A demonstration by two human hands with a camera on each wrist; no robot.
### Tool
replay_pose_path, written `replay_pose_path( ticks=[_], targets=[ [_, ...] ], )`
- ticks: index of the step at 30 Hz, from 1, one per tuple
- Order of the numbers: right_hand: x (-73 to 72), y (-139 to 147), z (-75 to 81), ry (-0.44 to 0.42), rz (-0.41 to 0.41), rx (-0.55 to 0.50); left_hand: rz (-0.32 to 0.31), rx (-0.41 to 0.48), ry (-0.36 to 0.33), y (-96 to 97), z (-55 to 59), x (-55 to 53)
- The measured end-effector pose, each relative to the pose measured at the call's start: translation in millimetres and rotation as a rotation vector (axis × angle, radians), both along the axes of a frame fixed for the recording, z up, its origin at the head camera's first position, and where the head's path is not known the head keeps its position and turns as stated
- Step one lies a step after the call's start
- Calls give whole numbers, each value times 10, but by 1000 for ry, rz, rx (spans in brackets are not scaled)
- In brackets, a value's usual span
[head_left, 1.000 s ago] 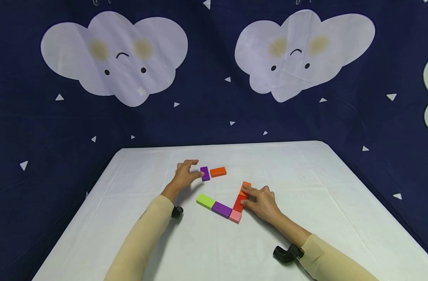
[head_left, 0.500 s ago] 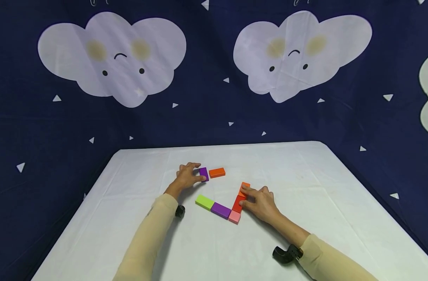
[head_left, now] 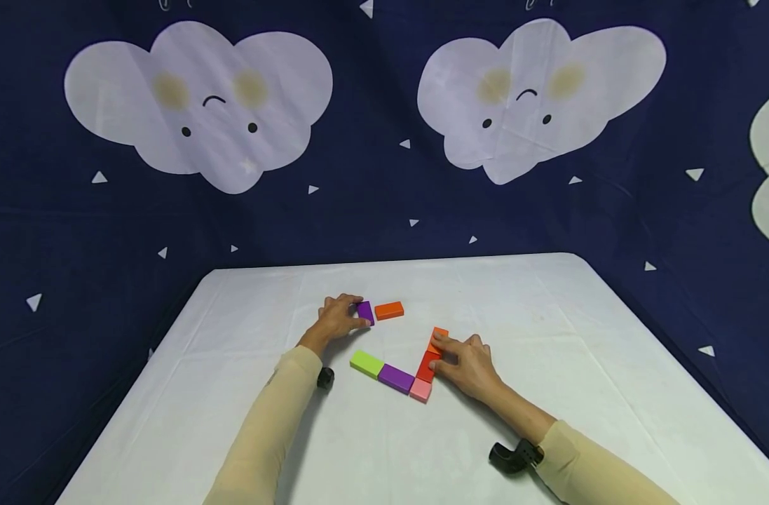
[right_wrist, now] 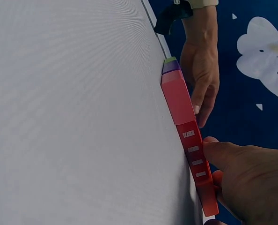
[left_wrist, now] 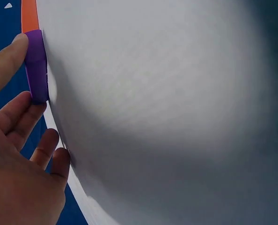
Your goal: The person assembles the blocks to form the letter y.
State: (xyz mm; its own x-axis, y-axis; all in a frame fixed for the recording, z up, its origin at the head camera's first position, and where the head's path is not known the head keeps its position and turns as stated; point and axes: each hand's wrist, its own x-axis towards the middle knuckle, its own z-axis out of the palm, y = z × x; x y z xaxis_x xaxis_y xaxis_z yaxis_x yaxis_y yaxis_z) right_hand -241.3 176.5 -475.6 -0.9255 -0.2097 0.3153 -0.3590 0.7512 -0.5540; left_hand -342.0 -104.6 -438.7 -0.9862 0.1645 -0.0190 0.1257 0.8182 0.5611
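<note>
My left hand [head_left: 336, 319] pinches a purple block [head_left: 366, 313] at the far side of the table, thumb at its near end and a finger at its far end. In the left wrist view this purple block [left_wrist: 36, 70] is between the thumb and fingers. An orange block [head_left: 389, 311] lies just right of it. My right hand [head_left: 472, 365] rests against an angled row of blocks, its thumb touching the red block [head_left: 427, 366] and a finger on the orange end block [head_left: 441, 331]. The row continues with a pink block [head_left: 420, 390], another purple block [head_left: 396, 379] and a lime green block [head_left: 366, 364].
A white cloth-covered table [head_left: 548, 301] lies beneath everything. Behind it hangs a dark blue curtain [head_left: 371, 231] with cloud shapes. A black wrist device [head_left: 515, 457] sits on the right wrist, low over the table.
My left hand has moved slightly right, and its finger and thumb have closed on the far purple block's ends. My right hand stays at the row.
</note>
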Motion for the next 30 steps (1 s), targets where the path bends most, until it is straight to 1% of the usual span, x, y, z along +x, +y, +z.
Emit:
replay_pose_path(
  ticks=[9,15,20,26,30],
  targets=[
    [-1,2,13,13,0,4,-10,-23,-5,1,1,-18],
    [-1,5,2,4,10,5,9,-17,-9,-3,-10,-11],
    [-2,-6,-10,9,10,0,23,8,-11,-36,-7,17],
    [2,-11,-6,0,4,4,16,24,-7,-105,54,61],
    [1,-2,-4,-3,-1,9,23,64,-4,-159,115,105]
  ],
)
